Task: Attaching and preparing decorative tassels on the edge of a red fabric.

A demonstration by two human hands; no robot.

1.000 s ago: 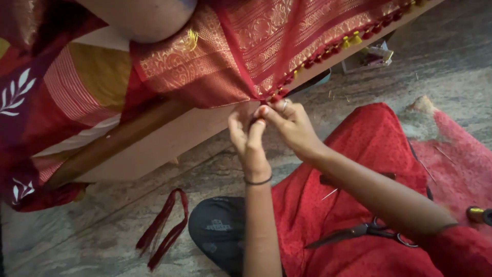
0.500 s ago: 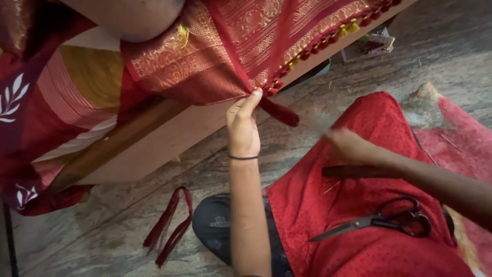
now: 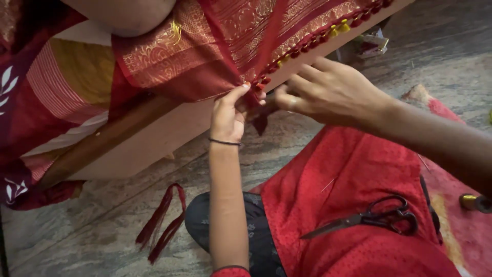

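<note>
A maroon and gold woven cloth (image 3: pixel 215 46) hangs over the edge of a wooden bed frame (image 3: pixel 154 138), with a row of small red and yellow tassel knots (image 3: pixel 328 35) along its border. My left hand (image 3: pixel 230 115) pinches the cloth's edge at the fringe, thumb up, a thin black band on its wrist. My right hand (image 3: pixel 323 92) has come in from the right and its fingers close on the dark red threads (image 3: pixel 260 120) dangling beside the left hand's grip.
Black-handled scissors (image 3: pixel 366 219) lie on the red garment over my lap (image 3: pixel 359 205). A loop of dark red thread strands (image 3: pixel 164 220) lies on the stone floor. A gold spool (image 3: pixel 474 202) sits at the right edge. Someone's limb (image 3: pixel 123 13) rests on the bed at top.
My right hand left the fringe, dropped toward my lap half a second ago, and has now returned to the cloth's edge beside the left hand, which kept its pinch throughout.
</note>
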